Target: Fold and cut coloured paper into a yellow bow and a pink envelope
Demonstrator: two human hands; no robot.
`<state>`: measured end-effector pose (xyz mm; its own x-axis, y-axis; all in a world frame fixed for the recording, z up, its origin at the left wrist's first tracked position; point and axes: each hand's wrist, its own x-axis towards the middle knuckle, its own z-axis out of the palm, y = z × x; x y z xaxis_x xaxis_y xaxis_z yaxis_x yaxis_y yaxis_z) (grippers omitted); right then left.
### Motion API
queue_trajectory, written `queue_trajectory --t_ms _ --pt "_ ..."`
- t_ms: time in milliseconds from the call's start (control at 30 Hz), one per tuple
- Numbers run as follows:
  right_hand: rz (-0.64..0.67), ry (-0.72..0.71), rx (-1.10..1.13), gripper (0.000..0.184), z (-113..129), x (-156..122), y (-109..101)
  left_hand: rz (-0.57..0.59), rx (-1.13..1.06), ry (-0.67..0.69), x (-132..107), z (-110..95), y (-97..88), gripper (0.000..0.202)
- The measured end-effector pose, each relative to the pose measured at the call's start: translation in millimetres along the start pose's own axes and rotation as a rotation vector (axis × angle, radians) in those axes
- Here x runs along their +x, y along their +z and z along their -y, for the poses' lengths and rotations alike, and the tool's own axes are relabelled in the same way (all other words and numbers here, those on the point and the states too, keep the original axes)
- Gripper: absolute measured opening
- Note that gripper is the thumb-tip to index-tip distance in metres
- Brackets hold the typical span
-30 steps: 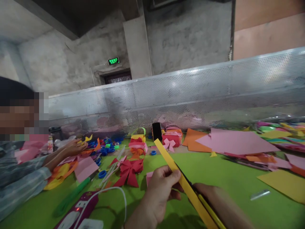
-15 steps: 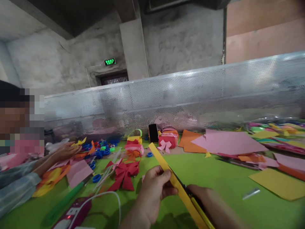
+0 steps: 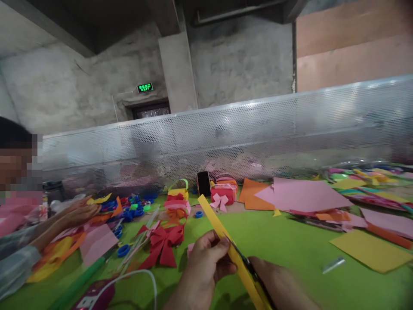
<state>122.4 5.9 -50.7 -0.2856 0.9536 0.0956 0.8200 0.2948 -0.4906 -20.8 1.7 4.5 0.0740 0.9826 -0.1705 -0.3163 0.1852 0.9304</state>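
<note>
My left hand (image 3: 209,262) pinches a long yellow strip (image 3: 209,214) between thumb and fingers, its far end pointing up and away. The strip looks like felt or foam sheet. In my right hand (image 3: 277,280) is a pair of scissors (image 3: 241,257) with dark blades and yellow handles. The blades lie along the strip's right edge, close to my left fingertips. Most of my right fingers are hidden behind the scissors and the hand itself. A red bow (image 3: 163,243) lies left of my left hand.
Small felt bags (image 3: 222,196) and a phone (image 3: 203,184) stand at the back. Pink sheets (image 3: 306,193) and a yellow sheet (image 3: 371,250) lie right. At left are a co-worker's hands (image 3: 80,211), blue tape rings (image 3: 123,250) and a power strip (image 3: 97,295) with a white cable.
The view has shifted slightly, so the table things appear further left and lower. Both hands keep their holds, and the scissors stay along the strip's edge.
</note>
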Motion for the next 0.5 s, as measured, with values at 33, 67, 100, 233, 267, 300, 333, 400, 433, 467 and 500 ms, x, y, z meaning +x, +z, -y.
queue_trajectory --t_ms 33,67,100,233,267,300,333,400,433,467,500 --pt "-0.017 -0.002 -0.002 0.024 0.8 -0.4 0.4 -0.001 -0.004 -0.007 -0.3 -0.4 0.3 0.015" --pt "-0.025 -0.008 0.000 0.024 1.6 -0.9 0.5 -0.002 -0.006 -0.014 -0.5 -0.7 0.4 0.014" --pt "-0.024 -0.016 0.001 0.024 2.4 -1.4 0.2 -0.005 -0.006 -0.020 -0.6 -0.9 0.6 0.013" --pt "-0.004 -0.022 0.016 0.027 4.1 -2.7 -1.7 -0.020 0.001 -0.046 -0.6 -1.3 0.8 0.007" --pt "-0.002 -0.005 0.015 0.027 4.4 -2.6 -2.3 -0.022 0.002 -0.048 -0.6 -1.4 0.9 0.007" --pt "0.001 0.006 0.018 0.027 4.8 -2.4 -2.9 -0.023 0.001 -0.049 -0.7 -1.5 0.9 0.007" --pt "0.005 0.013 0.026 0.027 5.4 -2.2 -3.5 -0.023 -0.001 -0.051 -0.8 -1.6 1.0 0.007" --pt "0.029 0.015 0.037 0.028 6.9 -1.7 -4.9 -0.026 -0.008 -0.055 -1.2 -2.2 1.0 0.007" --pt "0.040 0.009 0.042 0.028 7.8 -1.6 -5.6 -0.028 -0.010 -0.057 -1.4 -2.5 0.9 0.006" --pt "0.044 0.005 0.041 0.028 8.6 -1.6 -6.2 -0.028 -0.011 -0.058 -1.6 -2.9 0.9 0.005" --pt "0.043 0.005 0.035 0.028 9.3 -1.7 -6.6 -0.028 -0.011 -0.056 -1.7 -3.3 0.9 0.004"
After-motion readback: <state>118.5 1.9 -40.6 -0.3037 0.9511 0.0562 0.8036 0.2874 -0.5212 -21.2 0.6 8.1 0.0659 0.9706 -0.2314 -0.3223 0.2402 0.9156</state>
